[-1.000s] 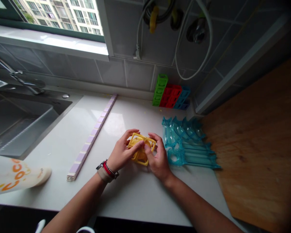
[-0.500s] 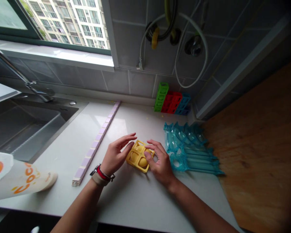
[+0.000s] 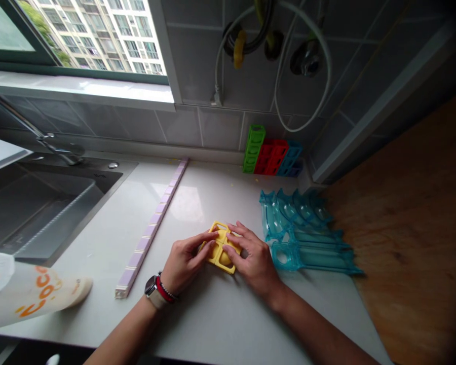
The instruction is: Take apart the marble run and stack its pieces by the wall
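Several yellow toy blocks [image 3: 221,237] with rounded hollows sit together in a square on the white countertop. My left hand [image 3: 186,258] grips their left side, thumb and fingertips on the edge; a watch and bracelets circle that wrist. On the opposite side my right hand [image 3: 255,256] has its thumb and fingers closed on the right blocks, hiding part of them. Just right of that hand lie translucent turquoise track pieces [image 3: 307,253], set side by side.
A long lilac strip [image 3: 152,228] lies left of my hands. Green [image 3: 254,149], red [image 3: 271,157] and blue blocks [image 3: 290,157] stand against the back wall. A plastic cup [image 3: 41,296] stands at front left, near the sink [image 3: 110,192]. A wooden surface [image 3: 410,228] borders the right.
My left hand has closed from a spread pose onto the left side of the yellow blocks. My right hand stays on their right side. The view has shifted slightly.
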Available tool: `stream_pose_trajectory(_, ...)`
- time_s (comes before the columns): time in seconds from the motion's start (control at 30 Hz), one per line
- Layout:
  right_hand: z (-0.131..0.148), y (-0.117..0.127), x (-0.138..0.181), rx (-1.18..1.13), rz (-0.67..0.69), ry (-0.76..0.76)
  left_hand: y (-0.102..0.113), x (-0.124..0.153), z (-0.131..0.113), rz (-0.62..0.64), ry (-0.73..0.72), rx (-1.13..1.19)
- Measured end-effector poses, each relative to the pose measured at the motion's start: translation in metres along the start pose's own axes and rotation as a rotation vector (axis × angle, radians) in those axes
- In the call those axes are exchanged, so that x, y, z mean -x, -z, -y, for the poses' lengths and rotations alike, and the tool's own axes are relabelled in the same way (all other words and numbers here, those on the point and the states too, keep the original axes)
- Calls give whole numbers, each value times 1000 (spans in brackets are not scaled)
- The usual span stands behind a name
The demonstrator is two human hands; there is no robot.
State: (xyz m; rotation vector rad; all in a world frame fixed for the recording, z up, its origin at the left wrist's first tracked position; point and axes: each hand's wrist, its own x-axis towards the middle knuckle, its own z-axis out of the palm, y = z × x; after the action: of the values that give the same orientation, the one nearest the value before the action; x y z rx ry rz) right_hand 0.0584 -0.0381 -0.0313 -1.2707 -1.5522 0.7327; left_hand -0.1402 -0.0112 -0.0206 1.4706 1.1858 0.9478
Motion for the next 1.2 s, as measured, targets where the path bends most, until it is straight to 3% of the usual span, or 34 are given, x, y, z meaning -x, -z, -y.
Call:
stream_pose_trajectory(0.2,-1,1,0,18,15,10,1,0,4,38,-113,-91)
stream_pose_trajectory(0.53,-3,-5,1,-105,46,-3,-2,6,-2,2,-114,-219)
stream_pose_trajectory(0.73,0,-5,4,-158,-3,-57,-4,4,-2,-101,-189,-131)
stream_pose_trajectory(0.97,1,4,5,-7,388,32,-1,6,2,6,-184,122)
stream_pose_trajectory(1.2,-4,2,4,35,426,45,-4,7,6,57,-107,356)
